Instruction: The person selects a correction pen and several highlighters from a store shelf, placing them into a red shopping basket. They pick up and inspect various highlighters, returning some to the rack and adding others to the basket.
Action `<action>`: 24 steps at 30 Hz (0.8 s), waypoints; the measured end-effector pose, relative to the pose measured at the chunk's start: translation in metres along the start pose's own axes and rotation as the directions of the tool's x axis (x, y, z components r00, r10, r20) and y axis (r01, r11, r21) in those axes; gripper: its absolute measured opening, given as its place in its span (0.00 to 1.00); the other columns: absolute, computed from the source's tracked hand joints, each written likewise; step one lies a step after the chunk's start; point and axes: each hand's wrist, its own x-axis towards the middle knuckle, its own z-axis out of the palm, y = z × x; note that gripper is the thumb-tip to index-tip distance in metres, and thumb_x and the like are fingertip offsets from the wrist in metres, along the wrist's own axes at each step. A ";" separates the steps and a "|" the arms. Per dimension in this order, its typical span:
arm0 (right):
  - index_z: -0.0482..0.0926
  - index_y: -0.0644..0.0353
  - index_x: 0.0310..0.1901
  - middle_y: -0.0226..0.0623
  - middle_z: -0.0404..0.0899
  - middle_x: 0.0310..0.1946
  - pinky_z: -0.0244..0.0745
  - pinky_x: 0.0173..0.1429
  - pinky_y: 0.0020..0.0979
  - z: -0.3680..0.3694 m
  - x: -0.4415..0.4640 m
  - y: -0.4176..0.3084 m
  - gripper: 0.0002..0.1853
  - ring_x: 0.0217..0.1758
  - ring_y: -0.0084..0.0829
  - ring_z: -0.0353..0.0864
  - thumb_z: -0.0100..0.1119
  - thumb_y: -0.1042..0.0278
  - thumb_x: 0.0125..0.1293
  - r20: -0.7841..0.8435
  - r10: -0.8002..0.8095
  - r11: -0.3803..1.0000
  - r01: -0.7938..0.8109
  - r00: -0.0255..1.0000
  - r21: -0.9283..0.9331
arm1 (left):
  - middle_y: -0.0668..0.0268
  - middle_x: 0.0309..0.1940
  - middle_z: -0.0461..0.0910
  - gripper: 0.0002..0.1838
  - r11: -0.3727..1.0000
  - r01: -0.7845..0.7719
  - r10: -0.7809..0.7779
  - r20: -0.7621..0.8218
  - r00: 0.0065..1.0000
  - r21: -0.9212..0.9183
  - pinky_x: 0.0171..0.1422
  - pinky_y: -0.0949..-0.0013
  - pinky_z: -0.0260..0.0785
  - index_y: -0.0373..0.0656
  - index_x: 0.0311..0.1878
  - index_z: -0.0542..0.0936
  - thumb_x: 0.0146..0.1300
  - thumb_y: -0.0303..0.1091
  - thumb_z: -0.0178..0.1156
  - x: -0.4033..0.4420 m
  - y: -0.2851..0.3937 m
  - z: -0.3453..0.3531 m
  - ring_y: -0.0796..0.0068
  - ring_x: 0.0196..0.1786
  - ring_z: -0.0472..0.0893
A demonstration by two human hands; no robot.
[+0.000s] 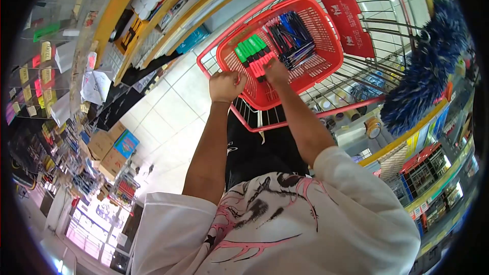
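Observation:
A red plastic basket (pixel 333 45) sits in the shopping cart (pixel 200 60) in front of me. Inside it lie green highlighters (pixel 251 47) in a row, with pink highlighters (pixel 256 67) beside them. Dark blue and black pens (pixel 293 38) fill the basket's other part. My right hand (pixel 276 72) reaches into the basket, its fingers curled at the end of the pink row; its fingertips are hidden. My left hand (pixel 225 86) is a closed fist over the near left edge, where basket rim and cart rail run. What it grips is hidden.
A red sign panel (pixel 348 22) hangs in the cart's wire frame. At right a fluffy blue duster (pixel 428 71) stands close by the cart. Stocked shelves (pixel 178 15) rise at left, and cardboard boxes (pixel 109 155) stand near the tiled floor (pixel 170 112).

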 end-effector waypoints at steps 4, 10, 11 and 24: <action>0.76 0.57 0.53 0.52 0.84 0.40 0.79 0.49 0.51 0.011 0.058 0.020 0.27 0.45 0.53 0.83 0.65 0.46 0.58 -0.047 -0.038 0.993 0.032 0.998 -0.113 | 0.63 0.14 0.77 0.18 0.999 -0.041 0.039 -0.097 0.995 -0.022 0.31 0.59 0.71 0.46 0.15 0.77 0.55 0.45 0.63 0.002 -0.010 0.011 0.60 0.19 0.77; 0.68 0.63 0.58 0.52 0.84 0.39 0.81 0.47 0.50 0.031 0.063 0.008 0.31 0.43 0.52 0.85 0.64 0.51 0.59 0.013 -0.111 0.948 0.110 0.994 -0.300 | 0.65 0.13 0.76 0.17 0.998 -0.036 0.031 -0.095 0.995 -0.050 0.31 0.61 0.71 0.46 0.15 0.76 0.57 0.42 0.62 0.007 -0.005 0.002 0.63 0.19 0.77; 0.69 0.63 0.56 0.52 0.84 0.39 0.82 0.47 0.49 0.032 0.062 0.007 0.28 0.43 0.51 0.86 0.62 0.53 0.61 0.039 -0.110 0.942 0.117 0.993 -0.315 | 0.65 0.13 0.76 0.17 0.998 -0.031 0.026 -0.098 0.995 -0.046 0.31 0.61 0.71 0.46 0.15 0.76 0.57 0.42 0.62 0.007 -0.005 0.002 0.63 0.19 0.77; 0.68 0.64 0.55 0.52 0.85 0.39 0.82 0.45 0.46 0.038 0.069 0.018 0.17 0.42 0.48 0.87 0.50 0.67 0.66 0.002 -0.097 0.918 0.091 0.995 -0.385 | 0.66 0.13 0.75 0.16 0.995 -0.044 0.033 -0.126 0.991 -0.086 0.31 0.62 0.70 0.46 0.14 0.76 0.56 0.39 0.62 0.007 -0.008 0.004 0.65 0.19 0.77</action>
